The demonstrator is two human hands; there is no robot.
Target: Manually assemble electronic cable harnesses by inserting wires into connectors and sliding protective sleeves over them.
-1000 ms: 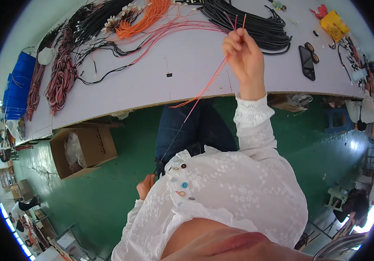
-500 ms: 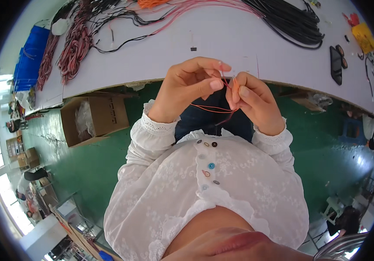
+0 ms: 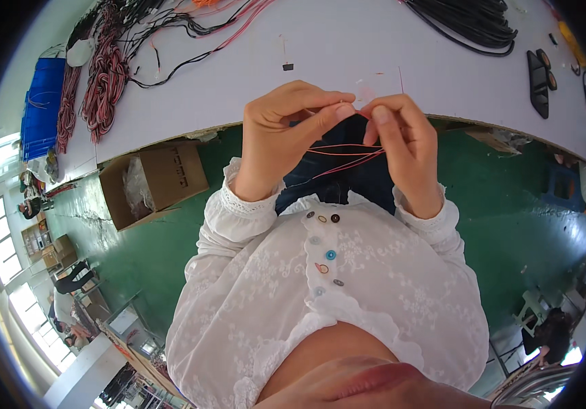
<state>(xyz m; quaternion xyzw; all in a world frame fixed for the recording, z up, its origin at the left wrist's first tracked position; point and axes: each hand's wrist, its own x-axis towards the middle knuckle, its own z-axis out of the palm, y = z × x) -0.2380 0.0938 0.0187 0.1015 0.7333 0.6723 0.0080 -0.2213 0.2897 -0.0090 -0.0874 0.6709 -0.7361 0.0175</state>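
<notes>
The person's left hand [image 3: 284, 140] and right hand [image 3: 402, 146] are raised together in front of the chest, just this side of the near edge of the long white worktable [image 3: 347, 48], and their fingertips meet at one spot above the lap. Between them runs a small bundle of thin red and orange wires [image 3: 344, 155]. The left thumb and forefinger are pressed together on the wire ends at the meeting point, and the right thumb and forefinger pinch the same ends from the other side, so the two grips almost touch. From that shared pinch the wires drop and then run roughly level from the left palm to the right palm, sagging a little toward the dark trousers behind them; their long axis lies across the body, left to right, not toward the table. Both hands are equally near the wire ends, while the slack loop hangs closer to the right wrist. Whether the strands are twisted together at the pinch cannot be told, as the fingertips cover them. Well apart on the table lie a coil of black cable [image 3: 470, 27] at the far right and hanks of red-and-black twisted wire [image 3: 102, 82] at the far left; an open brown cardboard box [image 3: 153, 180] stands on the green floor beside the left elbow.
</notes>
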